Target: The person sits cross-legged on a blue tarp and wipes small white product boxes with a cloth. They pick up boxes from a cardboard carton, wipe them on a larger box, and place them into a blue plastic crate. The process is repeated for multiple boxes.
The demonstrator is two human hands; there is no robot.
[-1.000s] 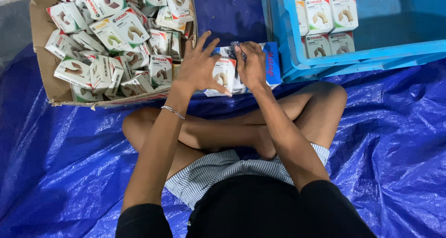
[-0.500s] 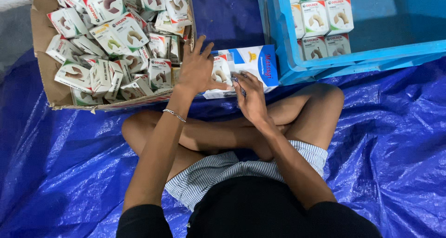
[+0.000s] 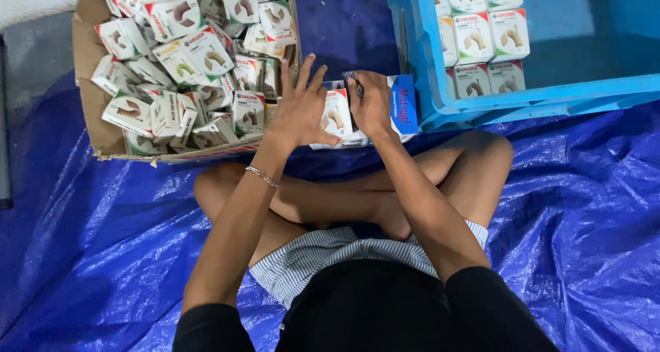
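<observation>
I sit cross-legged on a blue tarp. My left hand (image 3: 300,109) lies with its fingers spread on a small white box (image 3: 337,116), thumb under the box's near edge. The box rests on a flat blue-and-white carton (image 3: 403,104) in front of my knees. My right hand (image 3: 372,105) is closed around a small dark pen-like object (image 3: 355,84), its tip at the top of the white box. The two hands almost touch over the box.
A brown cardboard box (image 3: 88,56) at the left is heaped with several small white boxes (image 3: 180,56). A blue plastic crate (image 3: 543,91) at the right holds neat rows of the same boxes (image 3: 481,36). The blue tarp (image 3: 103,256) covers the floor all around.
My right hand dropped back toward my knee half a second ago and has returned up to the white box. My left hand stayed on the box.
</observation>
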